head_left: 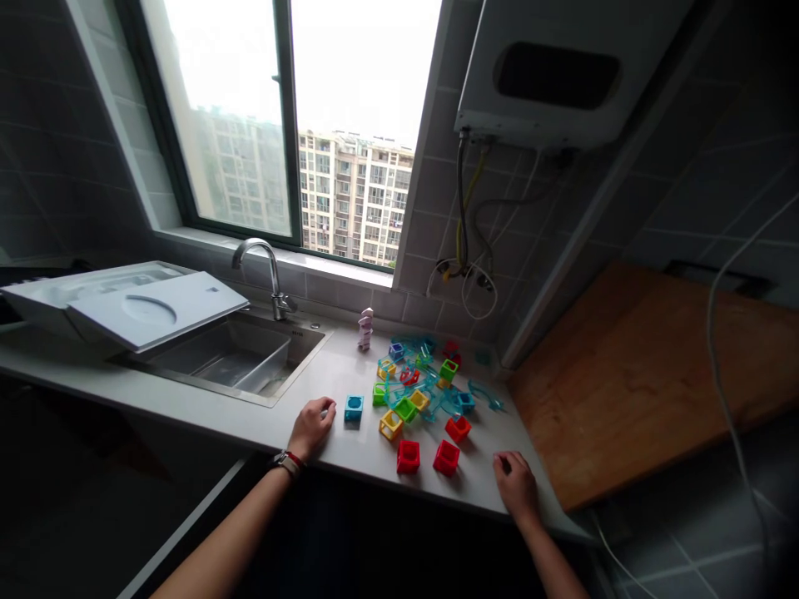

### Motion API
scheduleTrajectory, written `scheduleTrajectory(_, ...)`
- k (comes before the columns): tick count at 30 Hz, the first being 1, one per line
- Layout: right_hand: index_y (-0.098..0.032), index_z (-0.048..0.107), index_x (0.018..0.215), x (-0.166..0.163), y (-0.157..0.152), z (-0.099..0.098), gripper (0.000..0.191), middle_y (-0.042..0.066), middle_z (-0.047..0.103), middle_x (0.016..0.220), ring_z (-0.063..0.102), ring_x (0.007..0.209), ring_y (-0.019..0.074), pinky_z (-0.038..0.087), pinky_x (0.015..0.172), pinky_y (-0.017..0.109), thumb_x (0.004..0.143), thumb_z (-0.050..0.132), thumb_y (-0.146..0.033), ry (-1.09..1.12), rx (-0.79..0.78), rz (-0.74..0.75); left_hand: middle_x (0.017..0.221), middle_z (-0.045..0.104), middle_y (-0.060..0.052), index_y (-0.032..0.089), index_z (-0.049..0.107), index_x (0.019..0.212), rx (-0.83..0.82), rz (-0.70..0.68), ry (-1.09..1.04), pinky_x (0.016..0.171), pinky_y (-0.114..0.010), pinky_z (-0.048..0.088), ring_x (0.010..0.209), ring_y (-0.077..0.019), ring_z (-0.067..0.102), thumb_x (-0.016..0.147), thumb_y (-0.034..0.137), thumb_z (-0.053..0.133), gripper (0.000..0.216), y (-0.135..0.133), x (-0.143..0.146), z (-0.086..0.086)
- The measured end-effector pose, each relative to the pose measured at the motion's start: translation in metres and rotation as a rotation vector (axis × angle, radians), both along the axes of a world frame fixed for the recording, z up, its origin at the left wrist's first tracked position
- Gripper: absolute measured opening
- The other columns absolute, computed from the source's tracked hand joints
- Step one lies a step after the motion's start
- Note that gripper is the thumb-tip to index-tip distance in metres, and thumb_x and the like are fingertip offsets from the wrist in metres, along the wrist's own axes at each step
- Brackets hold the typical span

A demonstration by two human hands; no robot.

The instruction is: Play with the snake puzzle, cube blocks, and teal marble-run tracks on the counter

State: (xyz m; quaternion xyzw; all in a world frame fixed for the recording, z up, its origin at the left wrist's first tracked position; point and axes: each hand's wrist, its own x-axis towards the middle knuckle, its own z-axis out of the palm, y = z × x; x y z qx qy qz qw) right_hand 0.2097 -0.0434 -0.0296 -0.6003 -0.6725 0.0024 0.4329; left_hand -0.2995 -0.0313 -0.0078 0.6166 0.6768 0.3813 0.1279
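Note:
My left hand (pixel 312 427) rests on the counter near its front edge, fingers loosely curled, with nothing seen in them. Just right of it, not touching, stands a light-blue cube block (pixel 353 408) with a round hole in its face. My right hand (pixel 517 482) lies on the counter at the right, fingers curled in, and no object shows in it. Nearest to it are a red cube block (pixel 446 457), a second red block (pixel 408 457) and a third red block (pixel 458 428). Behind these lie a yellow block (pixel 390 425) and a green block (pixel 405 408).
Clear teal plastic track pieces (pixel 430 383) lie among several more coloured blocks. A small pale stacked figure (pixel 365 329) stands behind them. To the left are a steel sink (pixel 275 403), a faucet (pixel 275 279) and a white foam lid (pixel 162 308). A wooden board (pixel 649 374) leans at right.

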Motion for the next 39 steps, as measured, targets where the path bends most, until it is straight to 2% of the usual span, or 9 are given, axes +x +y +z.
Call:
scheduleTrajectory(4,-0.020,0.071,0.072,-0.001,0.003,0.001,0.059,0.011,0.071,0.075,0.066,0.070,0.0273,0.054,0.067,0.039,0.094,0.043,-0.067,-0.003,0.029,-0.002,0.109,0.071,-0.007,0.016,0.069,0.108,-0.018,0.011,0.052,0.090,-0.042,0.057,0.098,-0.0207,0.068,0.100,0.039,0.061,0.025,0.002,-0.001,-0.002)
scheduleTrajectory(12,-0.019,0.071,0.076,0.001,-0.001,0.005,0.049,0.010,0.070,0.076,0.064,0.071,0.0253,0.053,0.067,0.036,0.099,0.047,-0.055,0.005,0.056,0.054,0.118,0.069,-0.008,0.018,0.068,0.115,-0.014,0.020,0.132,0.091,-0.042,0.058,0.102,-0.0213,0.068,0.100,0.036,0.062,0.024,0.000,0.007,0.005)
scheduleTrajectory(18,-0.017,0.070,0.082,0.009,0.001,-0.006,0.039,0.012,0.072,0.084,0.064,0.078,0.0260,0.053,0.077,0.038,0.096,0.051,-0.048,0.040,-0.032,0.040,0.127,0.066,-0.010,0.018,0.065,0.124,-0.054,0.063,0.156,0.092,-0.045,0.058,0.107,-0.0232,0.067,0.100,0.036,0.062,0.031,0.000,0.010,0.001)
scheduleTrajectory(21,-0.016,0.071,0.085,0.013,0.003,-0.014,0.036,0.014,0.073,0.087,0.065,0.081,0.0268,0.052,0.081,0.039,0.094,0.052,-0.045,0.066,-0.077,0.015,0.125,0.067,-0.010,0.017,0.064,0.125,-0.079,0.066,0.192,0.090,-0.044,0.059,0.105,-0.0231,0.068,0.100,0.036,0.063,0.032,0.004,0.010,-0.002)
scheduleTrajectory(28,-0.017,0.072,0.087,0.016,0.000,-0.013,0.036,0.015,0.076,0.089,0.067,0.080,0.0260,0.052,0.078,0.037,0.095,0.049,-0.043,0.126,-0.130,-0.003,0.118,0.068,-0.010,0.015,0.062,0.126,-0.009,0.036,0.337,0.091,-0.046,0.057,0.103,-0.0240,0.068,0.101,0.036,0.059,0.033,0.001,0.020,0.004)
scheduleTrajectory(30,-0.017,0.072,0.087,0.015,-0.002,-0.011,0.035,0.014,0.076,0.089,0.067,0.079,0.0260,0.052,0.077,0.037,0.094,0.050,-0.044,0.135,-0.135,-0.003,0.121,0.067,-0.015,0.013,0.059,0.132,0.043,-0.046,0.401,0.096,-0.050,0.054,0.111,-0.0279,0.065,0.102,0.028,0.052,0.034,-0.003,0.024,0.011)
scheduleTrajectory(33,-0.018,0.072,0.088,0.013,-0.003,-0.010,0.033,0.013,0.076,0.088,0.068,0.078,0.0257,0.052,0.077,0.036,0.094,0.052,-0.043,0.134,-0.138,-0.001,0.141,0.059,-0.019,0.016,0.055,0.140,0.127,-0.283,0.521,0.110,-0.054,0.045,0.134,-0.0324,0.053,0.096,0.011,0.049,0.045,-0.007,0.026,0.030)
scheduleTrajectory(36,-0.018,0.072,0.087,0.012,-0.003,-0.008,0.033,0.012,0.076,0.088,0.068,0.078,0.0255,0.052,0.077,0.036,0.094,0.053,-0.044,0.115,-0.142,0.009,0.154,0.052,-0.013,0.023,0.057,0.143,0.190,-0.563,0.642,0.120,-0.054,0.035,0.148,-0.0306,0.041,0.090,0.000,0.048,0.059,-0.005,0.025,0.050)
scheduleTrajectory(39,-0.019,0.072,0.088,0.011,-0.005,-0.007,0.032,0.012,0.076,0.089,0.068,0.081,0.0258,0.053,0.079,0.036,0.095,0.053,-0.043,0.087,-0.147,0.005,0.156,0.053,-0.007,0.031,0.055,0.146,0.224,-0.813,0.739,0.124,-0.049,0.033,0.150,-0.0260,0.041,0.091,-0.003,0.048,0.065,0.002,0.021,0.061)
